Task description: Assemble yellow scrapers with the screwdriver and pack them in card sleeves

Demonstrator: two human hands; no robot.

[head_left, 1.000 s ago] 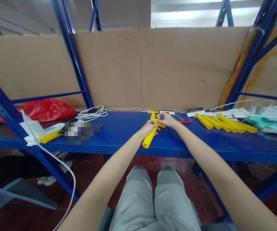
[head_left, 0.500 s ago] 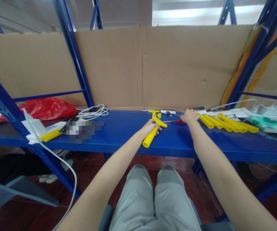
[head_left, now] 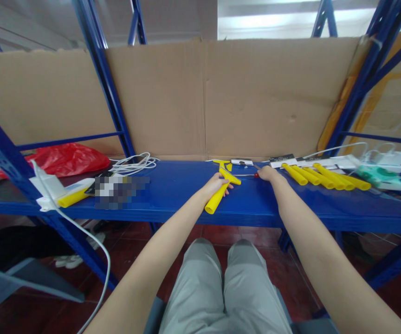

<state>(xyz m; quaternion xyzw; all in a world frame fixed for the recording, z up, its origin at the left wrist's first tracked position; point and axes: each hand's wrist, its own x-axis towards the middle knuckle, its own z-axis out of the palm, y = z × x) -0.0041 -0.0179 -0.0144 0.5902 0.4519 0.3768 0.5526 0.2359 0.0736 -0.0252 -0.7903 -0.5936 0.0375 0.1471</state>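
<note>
A yellow T-shaped plastic handle [head_left: 216, 200] is gripped in my left hand [head_left: 216, 184] over the front part of the blue shelf. Its tube end points toward me and its crosspiece lies at the far right of my fingers. My right hand [head_left: 267, 174] is closed around the red handle of a screwdriver [head_left: 256, 175]. The thin metal shaft reaches left toward the crosspiece; I cannot tell whether the tip touches it. Behind my left hand lie another yellow T-shaped piece [head_left: 220, 162] and a small white-and-black item [head_left: 241, 162].
Several yellow tubular handles [head_left: 296, 175] lie in a row at right, beside white cables and a green-and-white power strip [head_left: 383, 176]. At left are a coiled white cable [head_left: 136, 162], a red plastic bag [head_left: 71, 157] and a blue upright post [head_left: 112, 88]. Cardboard [head_left: 249, 102] lines the back.
My right hand has shifted slightly left and closed around the screwdriver's red handle, covering more of it. My left hand keeps the yellow handle in nearly the same place.
</note>
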